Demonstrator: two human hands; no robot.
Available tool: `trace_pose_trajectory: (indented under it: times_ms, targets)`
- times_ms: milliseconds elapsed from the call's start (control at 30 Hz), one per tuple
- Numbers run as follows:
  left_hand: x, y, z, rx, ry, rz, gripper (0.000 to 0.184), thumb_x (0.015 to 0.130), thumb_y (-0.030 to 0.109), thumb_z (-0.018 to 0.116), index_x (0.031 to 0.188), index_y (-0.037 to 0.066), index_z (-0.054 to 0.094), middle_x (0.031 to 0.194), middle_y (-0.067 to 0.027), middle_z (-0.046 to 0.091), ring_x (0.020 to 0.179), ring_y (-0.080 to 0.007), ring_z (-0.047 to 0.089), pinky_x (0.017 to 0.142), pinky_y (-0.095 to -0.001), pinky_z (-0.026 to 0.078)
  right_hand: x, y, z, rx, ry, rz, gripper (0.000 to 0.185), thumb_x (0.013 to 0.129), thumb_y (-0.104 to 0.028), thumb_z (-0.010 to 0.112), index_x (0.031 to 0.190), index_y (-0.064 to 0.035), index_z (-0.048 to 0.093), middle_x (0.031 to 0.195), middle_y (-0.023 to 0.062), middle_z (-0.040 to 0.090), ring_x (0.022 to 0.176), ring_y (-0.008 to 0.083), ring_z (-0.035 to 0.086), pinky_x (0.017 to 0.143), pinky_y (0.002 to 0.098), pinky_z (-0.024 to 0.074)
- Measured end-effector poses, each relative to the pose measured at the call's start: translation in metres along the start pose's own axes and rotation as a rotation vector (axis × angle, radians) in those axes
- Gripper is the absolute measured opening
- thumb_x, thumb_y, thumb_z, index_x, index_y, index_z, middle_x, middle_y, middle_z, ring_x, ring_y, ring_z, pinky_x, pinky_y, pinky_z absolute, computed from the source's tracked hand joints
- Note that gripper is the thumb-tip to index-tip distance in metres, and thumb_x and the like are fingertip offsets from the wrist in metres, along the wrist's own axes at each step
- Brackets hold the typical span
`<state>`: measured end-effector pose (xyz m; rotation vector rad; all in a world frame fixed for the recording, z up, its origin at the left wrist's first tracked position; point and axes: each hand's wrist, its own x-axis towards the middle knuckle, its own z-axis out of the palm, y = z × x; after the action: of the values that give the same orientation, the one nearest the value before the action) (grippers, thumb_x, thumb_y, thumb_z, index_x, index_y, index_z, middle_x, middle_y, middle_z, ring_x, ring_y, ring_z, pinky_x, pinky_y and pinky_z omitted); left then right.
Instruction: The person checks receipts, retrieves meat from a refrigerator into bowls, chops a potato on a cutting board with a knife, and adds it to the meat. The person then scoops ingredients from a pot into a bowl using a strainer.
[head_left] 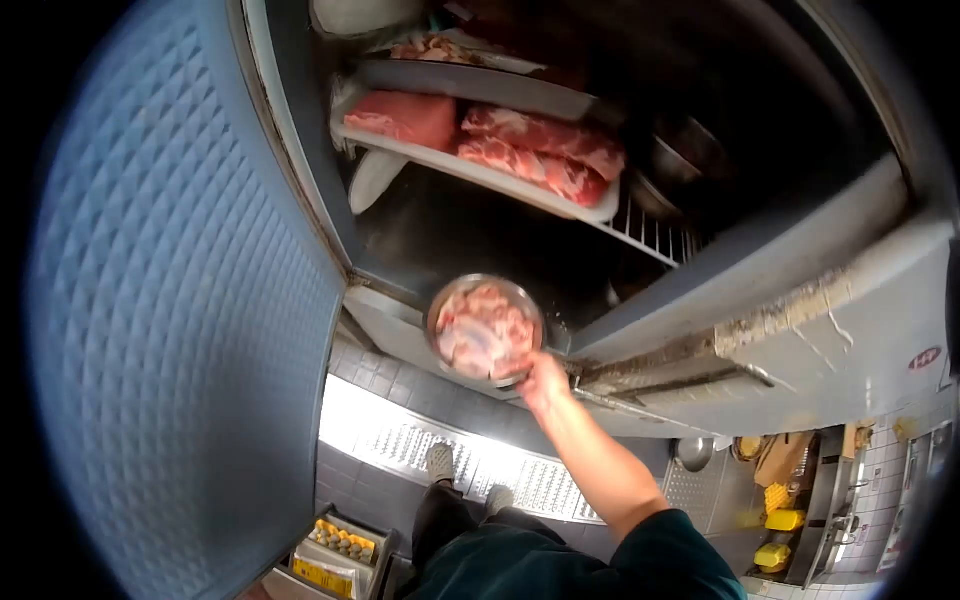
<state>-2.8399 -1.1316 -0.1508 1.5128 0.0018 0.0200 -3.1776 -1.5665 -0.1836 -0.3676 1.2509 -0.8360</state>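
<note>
An open cabinet (860,360) stands before the person, its blue textured door (190,320) swung out at left. On a shelf inside, a white tray (430,155) carries large cuts of raw meat (400,118). Lower, near the sill, the right hand (545,382) has its grip closed on the rim of a metal bowl (431,330); the left hand's grip cannot be told. Smaller meat pieces (487,335) fill the bowl.

Round metal bowl (432,322), mouth up, full of raw pink meat pieces (487,322); held aloft near fridge sill (385,312).
</note>
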Motion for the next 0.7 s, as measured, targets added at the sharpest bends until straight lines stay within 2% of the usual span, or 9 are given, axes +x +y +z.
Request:
trace_pose_trajectory:
  times_ms: [33, 67, 133, 233, 400, 467, 567, 667, 700]
  targets:
    - [-0.016, 0.013, -0.008, -0.030, -0.033, 0.042, 0.056, 0.098, 0.045, 0.045, 0.136, 0.004, 0.054, 0.134, -0.0092, 0.059, 0.122, -0.0295, 0.055, 0.104, -0.0479, 0.044, -0.072, 0.014, -0.021, 0.029, -0.051, 0.088, 0.009, 0.081, -0.004, 0.053, 0.089, -0.0031, 0.058, 0.084, 0.0080, 0.061, 0.080, 0.0197, 0.058, 0.076, 0.0345, 0.0480]
    - [-0.035, 0.022, -0.014, -0.079, -0.069, 0.080, 0.056, 0.098, 0.045, 0.045, 0.136, 0.004, 0.054, 0.134, -0.0091, 0.059, 0.122, -0.0294, 0.055, 0.104, -0.0479, 0.044, -0.068, 0.043, -0.071, 0.041, -0.059, 0.063, 0.008, 0.080, -0.002, 0.054, 0.087, -0.0038, 0.058, 0.082, 0.0081, 0.061, 0.078, 0.0200, 0.059, 0.072, 0.0331, 0.0482]
    - [-0.066, 0.038, -0.022, -0.157, -0.159, 0.130, 0.055, 0.098, 0.044, 0.046, 0.136, 0.004, 0.055, 0.134, -0.0089, 0.059, 0.121, -0.0293, 0.055, 0.103, -0.0479, 0.044, -0.113, 0.059, -0.130, -0.010, -0.021, 0.071, 0.015, 0.085, 0.003, 0.053, 0.100, 0.0037, 0.056, 0.086, 0.0163, 0.064, 0.079, 0.0306, 0.067, 0.068, 0.0465, 0.0576]
    - [-0.119, 0.051, -0.023, -0.366, -0.397, 0.188, 0.054, 0.098, 0.043, 0.046, 0.135, 0.004, 0.055, 0.133, -0.0085, 0.060, 0.121, -0.0291, 0.056, 0.103, -0.0479, 0.044, -0.125, 0.106, -0.247, -0.065, 0.055, 0.057, 0.024, 0.080, 0.004, 0.058, 0.103, 0.0047, 0.055, 0.090, 0.0159, 0.064, 0.075, 0.0295, 0.067, 0.063, 0.0433, 0.0565]
    - [-0.194, -0.006, 0.006, -0.712, -0.818, -0.264, 0.047, 0.097, 0.038, 0.047, 0.129, 0.005, 0.059, 0.128, -0.0076, 0.062, 0.120, -0.0263, 0.055, 0.101, -0.0435, 0.044, -0.168, 0.130, -0.362, -0.014, 0.419, -0.224, 0.011, 0.080, 0.002, 0.061, 0.090, 0.0036, 0.059, 0.076, 0.0122, 0.061, 0.062, 0.0205, 0.061, 0.053, 0.0326, 0.0482]
    - [-0.240, 0.022, 0.062, -0.514, -1.068, -0.243, 0.043, 0.098, 0.030, 0.049, 0.132, 0.004, 0.056, 0.132, -0.0107, 0.058, 0.127, -0.0252, 0.051, 0.107, -0.0417, 0.039, -0.194, 0.118, -0.382, 0.023, 0.442, -0.279, 0.017, 0.081, 0.002, 0.061, 0.097, 0.0065, 0.058, 0.080, 0.0154, 0.063, 0.060, 0.0228, 0.061, 0.049, 0.0336, 0.0490]
    - [-0.276, 0.102, 0.120, 0.009, -1.410, 0.107, 0.052, 0.102, 0.023, 0.048, 0.147, -0.002, 0.041, 0.154, -0.0160, 0.040, 0.145, -0.0270, 0.034, 0.119, -0.0382, 0.025, -0.210, 0.108, -0.395, 0.099, 0.254, -0.248, 0.036, 0.078, 0.005, 0.057, 0.113, 0.0106, 0.053, 0.095, 0.0183, 0.065, 0.074, 0.0308, 0.069, 0.059, 0.0397, 0.0600]
    - [-0.287, 0.111, 0.136, 0.232, -1.414, 0.321, 0.048, 0.103, 0.027, 0.050, 0.142, 0.000, 0.047, 0.150, -0.0178, 0.042, 0.141, -0.0301, 0.038, 0.116, -0.0387, 0.032, -0.192, 0.103, -0.391, 0.022, 0.248, -0.118, 0.039, 0.072, 0.010, 0.053, 0.110, 0.0035, 0.054, 0.104, 0.0175, 0.063, 0.088, 0.0306, 0.069, 0.068, 0.0397, 0.0615]
    - [-0.288, 0.114, 0.139, 0.261, -1.387, 0.325, 0.047, 0.103, 0.027, 0.051, 0.141, 0.000, 0.049, 0.149, -0.0181, 0.043, 0.140, -0.0303, 0.040, 0.115, -0.0386, 0.032, -0.179, 0.105, -0.386, 0.021, 0.227, -0.113, 0.032, 0.074, 0.008, 0.054, 0.105, 0.0023, 0.054, 0.098, 0.0162, 0.062, 0.079, 0.0284, 0.067, 0.060, 0.0376, 0.0566]
